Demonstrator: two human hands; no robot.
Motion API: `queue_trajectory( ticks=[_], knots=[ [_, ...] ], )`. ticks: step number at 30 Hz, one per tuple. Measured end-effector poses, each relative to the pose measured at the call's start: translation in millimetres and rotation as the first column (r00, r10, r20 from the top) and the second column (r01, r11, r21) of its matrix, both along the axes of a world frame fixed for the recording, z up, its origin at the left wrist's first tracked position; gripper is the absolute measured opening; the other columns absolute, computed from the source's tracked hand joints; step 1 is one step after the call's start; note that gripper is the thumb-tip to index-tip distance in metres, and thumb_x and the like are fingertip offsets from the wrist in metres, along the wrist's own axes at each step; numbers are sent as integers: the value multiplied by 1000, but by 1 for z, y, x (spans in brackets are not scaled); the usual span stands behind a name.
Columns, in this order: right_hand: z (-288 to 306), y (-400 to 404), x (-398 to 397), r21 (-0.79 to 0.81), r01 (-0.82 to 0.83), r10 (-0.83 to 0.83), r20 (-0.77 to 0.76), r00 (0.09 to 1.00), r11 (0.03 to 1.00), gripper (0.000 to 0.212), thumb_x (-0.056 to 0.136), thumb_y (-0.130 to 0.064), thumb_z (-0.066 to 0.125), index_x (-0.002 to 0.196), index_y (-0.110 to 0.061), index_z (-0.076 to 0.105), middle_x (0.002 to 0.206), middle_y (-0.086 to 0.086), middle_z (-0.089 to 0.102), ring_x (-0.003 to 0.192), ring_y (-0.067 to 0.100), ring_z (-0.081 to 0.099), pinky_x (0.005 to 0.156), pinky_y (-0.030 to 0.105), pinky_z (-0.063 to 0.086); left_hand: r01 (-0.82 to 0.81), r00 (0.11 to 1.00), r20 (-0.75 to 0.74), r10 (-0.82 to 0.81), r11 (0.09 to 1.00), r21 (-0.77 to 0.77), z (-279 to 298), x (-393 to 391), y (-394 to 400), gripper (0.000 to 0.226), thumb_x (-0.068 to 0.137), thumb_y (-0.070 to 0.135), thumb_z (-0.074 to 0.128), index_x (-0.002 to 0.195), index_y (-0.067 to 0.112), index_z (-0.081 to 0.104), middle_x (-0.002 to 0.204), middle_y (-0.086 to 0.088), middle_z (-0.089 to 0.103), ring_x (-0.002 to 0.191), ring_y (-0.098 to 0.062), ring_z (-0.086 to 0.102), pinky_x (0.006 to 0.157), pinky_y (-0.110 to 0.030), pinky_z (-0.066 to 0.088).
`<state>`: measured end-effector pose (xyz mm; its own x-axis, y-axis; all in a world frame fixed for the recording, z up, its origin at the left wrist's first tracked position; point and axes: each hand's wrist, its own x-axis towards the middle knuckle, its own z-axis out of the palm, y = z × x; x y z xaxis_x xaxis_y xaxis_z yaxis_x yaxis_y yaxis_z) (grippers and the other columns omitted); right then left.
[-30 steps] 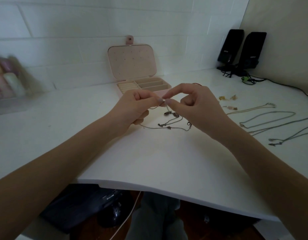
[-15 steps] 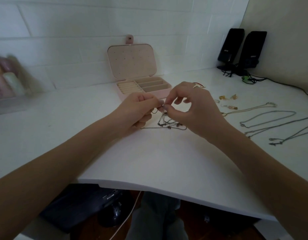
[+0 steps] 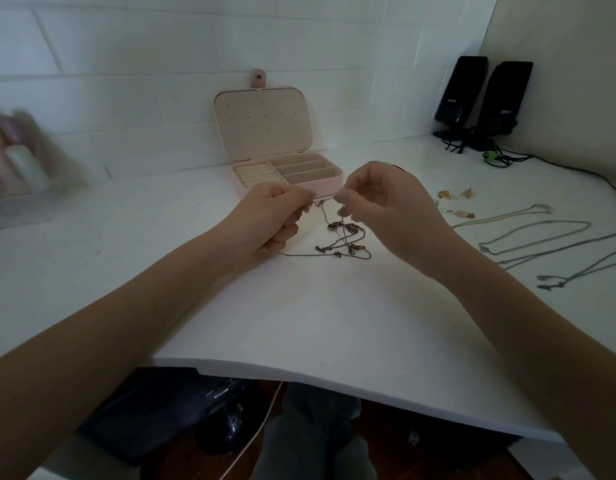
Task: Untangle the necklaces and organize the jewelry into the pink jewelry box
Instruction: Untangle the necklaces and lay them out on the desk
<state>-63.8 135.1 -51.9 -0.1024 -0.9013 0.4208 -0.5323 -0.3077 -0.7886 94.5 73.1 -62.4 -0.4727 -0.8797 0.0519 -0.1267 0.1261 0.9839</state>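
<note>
Centre frame: left hand (image 3: 272, 216) and right hand (image 3: 379, 202) each pinch the tangled necklaces (image 3: 341, 240), lifted, presumably so loops hang apart; pink jewelry box (image 3: 329, 185) open behind.

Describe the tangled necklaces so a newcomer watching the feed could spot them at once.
Start at the open pink jewelry box against the white tiled wall. Just in front of it, both hands, left hand and right hand, pinch the tangled necklaces. Unlike the necklaces laid out separately to the right, these form one knotted clump.

Blurred pastel items (image 3: 12, 157) far left of pinch; necklaces (image 3: 576, 251) cut off at right edge; chain betw fingertips (image 3: 342, 195) too thin to see.
</note>
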Motion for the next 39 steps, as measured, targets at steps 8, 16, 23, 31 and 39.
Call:
queue_trajectory(
  ticks=[8, 16, 23, 31, 39],
  knots=[
    [11, 1, -4, 62, -97, 39, 608, 793, 993, 14, 94, -5, 49, 83, -12, 48, 63, -1, 59, 56, 12, 57, 58, 25, 50, -36, 999, -34, 39, 997, 70, -1, 0, -2, 35, 97, 27, 45, 63, 21, 37, 43, 11, 23, 36, -6, 16, 40, -15, 9],
    [17, 2, -15, 85, 143, -166, 560, 812, 986, 19, 86, -2, 50, 94, -19, 49, 76, -1, 68, 36, 6, 29, 37, 15, 23, -261, 963, -95, 254, 962, -80, -2, 3, -14, 37, 100, 28, 42, 64, 18, 41, 39, 14, 31, 32, -4, 24, 37, -15, 16],
    [20, 2, -29, 49, 387, -337, 599, 726, 921, 41, 78, 10, 35, 93, -21, 56, 98, -3, 71, 36, 2, 32, 37, 16, 24, -632, 766, -280, 578, 756, -168, 2, 25, -37, 34, 98, 38, 39, 68, 22, 45, 57, 5, 41, 49, -11, 37, 45, -24, 28],
    [23, 3, -36, 41, 375, -314, 636, 705, 926, 33, 82, 3, 44, 89, -24, 63, 93, -10, 68, 40, 7, 32, 39, 16, 25, -739, 673, -299, 676, 629, -242, -2, 30, -46, 31, 93, 47, 38, 69, 28, 44, 67, 4, 44, 71, -22, 45, 65, -39, 33],
    [24, 4, -34, -5, 316, -269, 514, 815, 949, 15, 89, -7, 54, 89, -20, 63, 84, -4, 74, 33, 5, 26, 37, 15, 22, -747, 665, -328, 671, 608, -270, 1, 31, -40, 22, 96, 40, 39, 77, 28, 42, 70, 4, 51, 65, -17, 49, 63, -35, 39]
  ],
)
